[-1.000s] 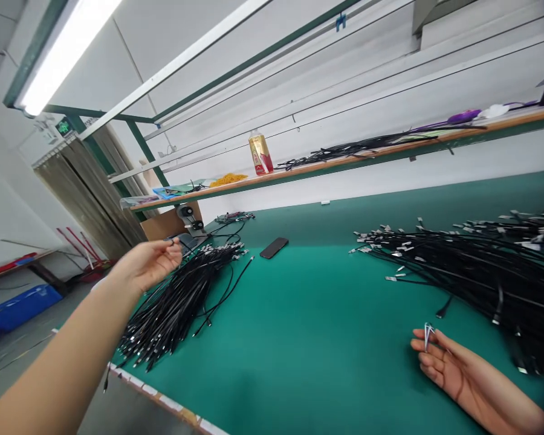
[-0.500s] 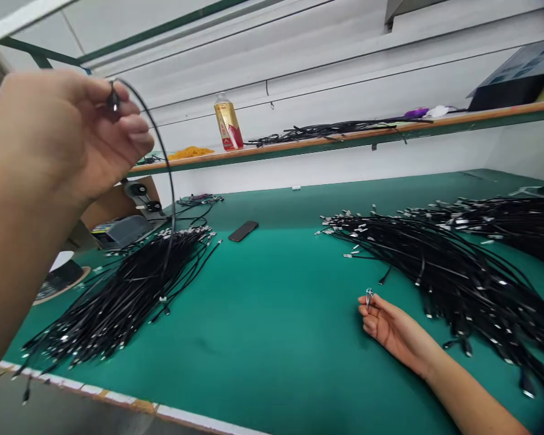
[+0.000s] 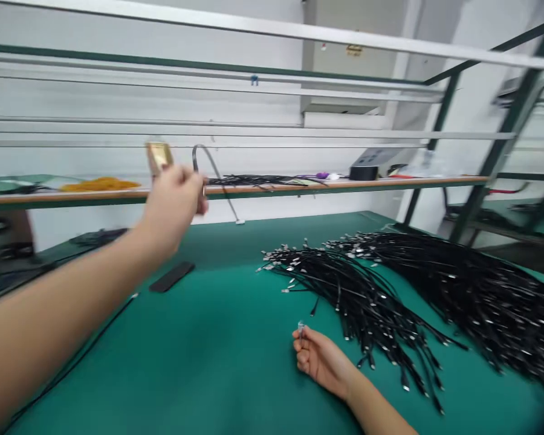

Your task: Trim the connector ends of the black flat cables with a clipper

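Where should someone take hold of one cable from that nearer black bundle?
Probably by a metal-tipped end at the bundle's left edge, coming from the left over the green mat: the ends fan apart there, while cables crowd together further in.

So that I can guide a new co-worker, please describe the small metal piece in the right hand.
On the green bench top, find the black cable heap on the right. Just in front of it lies the right hand, palm up, with a small silver metal piece standing between its fingertips. It stands alone, apart from the metal cable ends in the heap.
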